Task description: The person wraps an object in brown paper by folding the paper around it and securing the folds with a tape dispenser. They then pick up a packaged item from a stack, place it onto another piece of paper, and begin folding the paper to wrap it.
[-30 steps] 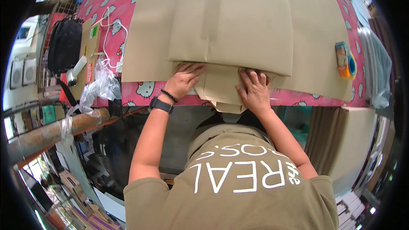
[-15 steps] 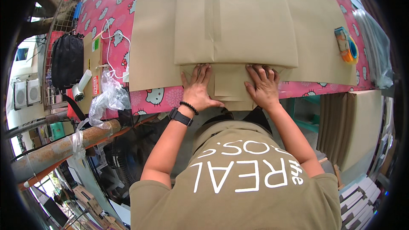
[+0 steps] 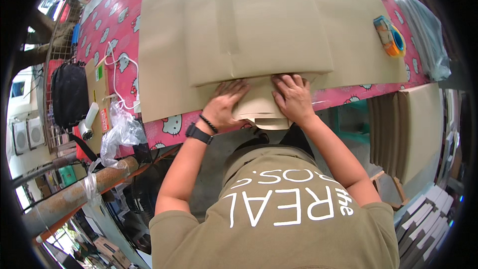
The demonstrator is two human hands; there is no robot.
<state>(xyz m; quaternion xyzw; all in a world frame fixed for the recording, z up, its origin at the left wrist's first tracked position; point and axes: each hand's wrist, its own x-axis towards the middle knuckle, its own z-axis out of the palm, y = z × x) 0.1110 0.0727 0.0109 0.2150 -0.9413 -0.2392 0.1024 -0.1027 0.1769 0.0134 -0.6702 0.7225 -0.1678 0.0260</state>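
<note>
I see upside-down white lettering (image 3: pixel 286 207) on the olive shirt (image 3: pixel 279 249), plus green label (image 3: pixel 99 72) and red label (image 3: pixel 104 119), print too small, on brown carton (image 3: pixel 102 89) at left edge of desk (image 3: pixel 115 32).

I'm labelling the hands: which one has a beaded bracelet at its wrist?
The left hand, with a black beaded bracelet and a dark wristband; the right hand has neither.

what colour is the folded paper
The folded paper is plain tan, seen best in the head view.
</note>
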